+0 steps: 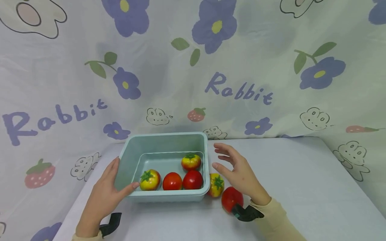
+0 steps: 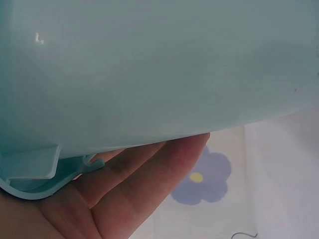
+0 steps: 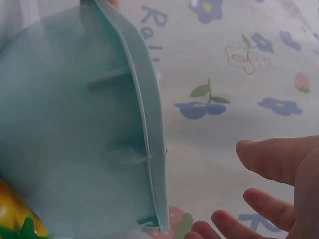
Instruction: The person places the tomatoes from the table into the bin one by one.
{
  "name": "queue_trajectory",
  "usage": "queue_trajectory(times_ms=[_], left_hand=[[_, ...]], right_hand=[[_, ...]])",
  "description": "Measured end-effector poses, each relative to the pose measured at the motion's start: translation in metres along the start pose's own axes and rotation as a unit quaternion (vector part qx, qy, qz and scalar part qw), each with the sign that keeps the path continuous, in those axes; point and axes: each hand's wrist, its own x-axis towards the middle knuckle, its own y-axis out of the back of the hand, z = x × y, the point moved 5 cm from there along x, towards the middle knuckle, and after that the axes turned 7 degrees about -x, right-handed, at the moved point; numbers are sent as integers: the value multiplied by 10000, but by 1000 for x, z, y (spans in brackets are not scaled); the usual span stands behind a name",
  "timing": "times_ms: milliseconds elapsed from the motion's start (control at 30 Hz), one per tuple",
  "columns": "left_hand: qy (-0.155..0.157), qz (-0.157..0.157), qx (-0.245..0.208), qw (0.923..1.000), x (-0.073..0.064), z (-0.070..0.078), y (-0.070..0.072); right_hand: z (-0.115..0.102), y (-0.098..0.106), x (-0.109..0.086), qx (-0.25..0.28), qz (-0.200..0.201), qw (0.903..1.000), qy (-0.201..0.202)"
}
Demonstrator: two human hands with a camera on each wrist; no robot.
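My left hand holds the near left corner of a pale blue-green plastic bin. Its thumb lies over the front rim, and its fingers reach along the outer left wall. Inside the bin are a yellow-red tomato at left, a red tomato, a darker red tomato and another yellow-red tomato behind it. My right hand hovers beside the bin's right wall, apart from it, fingers spread and holding nothing. Below it lie a yellow-red tomato and a red tomato.
A white cloth-covered table stretches to the right of the bin. Behind stands a curtain printed with flowers, rabbits and lettering. Dark straps are on both wrists.
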Motion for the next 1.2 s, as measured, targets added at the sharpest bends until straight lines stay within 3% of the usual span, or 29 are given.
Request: queue_trajectory(times_ms=[200, 467, 800, 1200], left_hand=[[-14, -7, -7, 10000, 0, -1, 0], [26, -5, 4, 10000, 0, -2, 0], [8, -8, -19, 10000, 1, -2, -1], [16, -5, 19, 10000, 1, -1, 0]], right_hand=[[22, -1, 2, -53, -302, 9995, -59], [8, 2, 2, -72, -758, 9971, -81], [51, -8, 5, -236, -1223, 9918, -272], [62, -18, 4, -421, -1787, 9815, -545]])
